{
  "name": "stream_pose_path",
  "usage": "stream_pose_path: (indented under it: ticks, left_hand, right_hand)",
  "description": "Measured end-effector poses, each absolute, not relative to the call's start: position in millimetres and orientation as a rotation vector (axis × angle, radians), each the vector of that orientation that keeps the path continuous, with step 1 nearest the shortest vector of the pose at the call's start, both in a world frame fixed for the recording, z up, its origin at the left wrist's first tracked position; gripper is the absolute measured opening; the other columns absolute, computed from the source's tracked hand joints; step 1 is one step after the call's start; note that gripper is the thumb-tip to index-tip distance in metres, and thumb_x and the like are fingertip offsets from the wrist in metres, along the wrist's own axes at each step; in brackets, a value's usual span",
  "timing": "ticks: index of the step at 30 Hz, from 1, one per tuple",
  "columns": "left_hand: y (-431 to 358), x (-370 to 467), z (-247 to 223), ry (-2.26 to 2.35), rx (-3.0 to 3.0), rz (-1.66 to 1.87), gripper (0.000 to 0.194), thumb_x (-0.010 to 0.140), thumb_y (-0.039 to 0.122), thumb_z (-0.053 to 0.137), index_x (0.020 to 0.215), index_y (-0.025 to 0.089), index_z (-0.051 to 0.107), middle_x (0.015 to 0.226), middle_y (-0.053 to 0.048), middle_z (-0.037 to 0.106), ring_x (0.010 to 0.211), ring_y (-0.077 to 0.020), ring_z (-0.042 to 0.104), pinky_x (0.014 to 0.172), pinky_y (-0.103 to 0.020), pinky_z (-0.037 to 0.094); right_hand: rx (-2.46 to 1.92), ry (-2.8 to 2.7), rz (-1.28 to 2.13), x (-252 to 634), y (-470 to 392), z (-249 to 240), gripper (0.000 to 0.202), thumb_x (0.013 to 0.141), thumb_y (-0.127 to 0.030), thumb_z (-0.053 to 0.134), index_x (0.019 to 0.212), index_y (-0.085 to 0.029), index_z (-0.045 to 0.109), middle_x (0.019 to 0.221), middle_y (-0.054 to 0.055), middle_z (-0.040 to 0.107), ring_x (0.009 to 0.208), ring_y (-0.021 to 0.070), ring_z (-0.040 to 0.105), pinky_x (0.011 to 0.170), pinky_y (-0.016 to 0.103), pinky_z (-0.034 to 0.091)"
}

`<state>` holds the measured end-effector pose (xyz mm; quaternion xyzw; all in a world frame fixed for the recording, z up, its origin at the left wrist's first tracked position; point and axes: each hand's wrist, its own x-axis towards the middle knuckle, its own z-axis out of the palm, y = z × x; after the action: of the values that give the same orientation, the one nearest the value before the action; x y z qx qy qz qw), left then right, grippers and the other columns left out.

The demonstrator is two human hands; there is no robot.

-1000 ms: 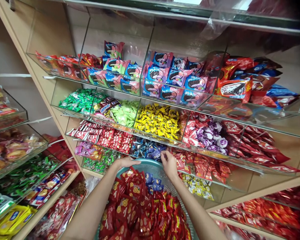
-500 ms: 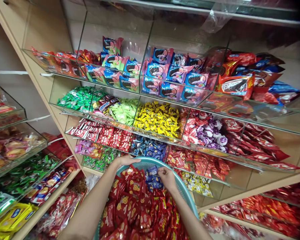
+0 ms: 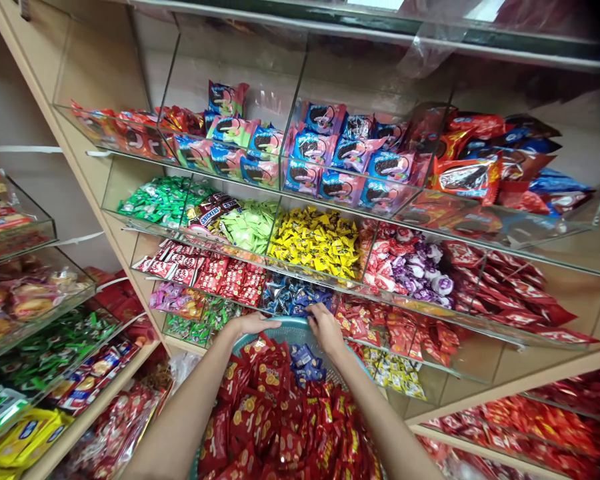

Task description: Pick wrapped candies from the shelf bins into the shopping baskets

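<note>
A teal plastic basket (image 3: 290, 328) is full of red candy packets (image 3: 260, 407), with a small cluster of blue packets (image 3: 306, 363) near its far side. My left hand (image 3: 253, 325) grips the basket's far-left rim, thumb lying along it. Over the far rim, my right hand (image 3: 326, 328) is bent with its fingers drawn together. Its fingertips are at the front of a shelf bin with blue-wrapped candies (image 3: 300, 293). Whatever those fingers pinch, if anything, is hidden.
Clear-fronted bins rise ahead, holding yellow candies (image 3: 315, 243), green candies (image 3: 155, 200), purple-wrapped candies (image 3: 423, 270) and blue-pink cookie packs (image 3: 310, 147). Another shelf unit stands at left with yellow packs (image 3: 25, 440). More red packets (image 3: 525, 417) fill low shelves at right.
My right hand has moved up and away from the blue packets in the basket, to the far rim and the blue candy bin. My left hand stays on the rim.
</note>
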<state>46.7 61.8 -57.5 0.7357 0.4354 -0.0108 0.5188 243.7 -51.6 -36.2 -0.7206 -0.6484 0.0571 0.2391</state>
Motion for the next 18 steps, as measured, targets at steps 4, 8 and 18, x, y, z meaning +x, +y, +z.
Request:
stream_pose_path:
  ticks: [4,8,18]
  left_hand:
    - [60,46,-55,1.037,1.737,-0.040,0.068,0.049,0.075,0.051,0.074,0.014,0.066,0.081,-0.007,0.066,0.081,-0.0219,0.057,0.073,-0.025,0.041]
    - [61,46,-55,1.032,1.756,-0.064,0.066,0.051,0.075,0.050,0.074,0.014,0.066,0.081,-0.006,0.067,0.082,-0.0222,0.058,0.073,-0.026,0.041]
    - [62,46,-58,1.065,1.824,-0.018,0.065,0.050,0.075,0.049,0.068,0.015,0.063,0.080,-0.007,0.064,0.083,-0.0233,0.056,0.074,-0.027,0.039]
  right_hand:
    - [-2.004,-1.874,0.165,247,-38,-38,0.026,0.081,-0.017,0.041,0.102,-0.024,0.055,0.108,0.004,0.053,0.088,0.0145,0.056,0.072,0.022,0.038]
    - [-1.965,-1.799,0.135,251,-31,-46,0.020,0.083,-0.023,0.040,0.091,-0.022,0.059,0.099,0.005,0.058,0.084,0.0145,0.056,0.071,0.022,0.038]
    - [-1.500,-0.852,0.637,252,-57,-58,0.030,0.067,-0.046,0.057,0.074,-0.017,0.053,0.044,-0.004,0.051,0.036,0.0095,0.041,0.038,0.021,0.031]
